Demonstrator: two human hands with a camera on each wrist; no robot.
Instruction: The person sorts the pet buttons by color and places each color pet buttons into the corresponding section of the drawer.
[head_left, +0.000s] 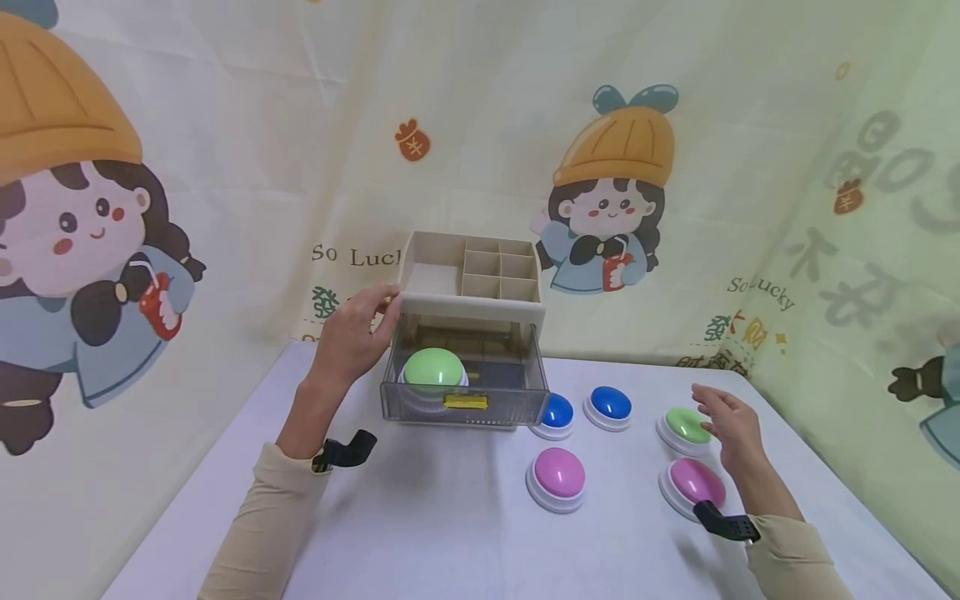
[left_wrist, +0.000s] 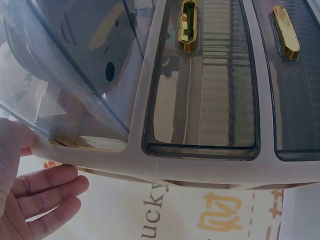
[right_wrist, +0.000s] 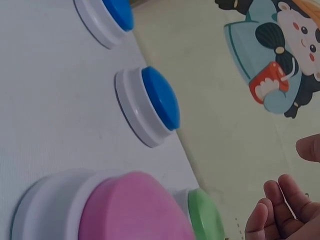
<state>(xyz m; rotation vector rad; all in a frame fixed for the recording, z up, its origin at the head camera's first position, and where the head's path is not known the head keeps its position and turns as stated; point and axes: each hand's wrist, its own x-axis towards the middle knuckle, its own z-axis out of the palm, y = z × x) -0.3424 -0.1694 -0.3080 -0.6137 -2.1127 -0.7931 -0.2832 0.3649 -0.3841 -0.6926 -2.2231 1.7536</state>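
Note:
A small drawer organizer [head_left: 472, 308] with a compartmented top tray stands on the table, its clear top drawer [head_left: 506, 404] pulled out. Inside this drawer sits a green dome button [head_left: 433, 367] on a white base. At the organizer's upper left corner, my left hand [head_left: 351, 332] grips the edge with thumb and finger; the other fingers [left_wrist: 52, 192] extend loosely below it. My right hand [head_left: 735, 429] hovers with relaxed, empty fingers beside another green button [head_left: 686, 425] and a pink button [head_left: 697, 483] on the right.
Two blue buttons [head_left: 610, 403] stand right of the organizer, one partly hidden by the drawer. Another pink button [head_left: 559, 472] lies nearer the front. Lower drawers with gold handles [left_wrist: 187, 25] are shut. A printed cloth [head_left: 465, 108] hangs behind the white table [head_left: 450, 533].

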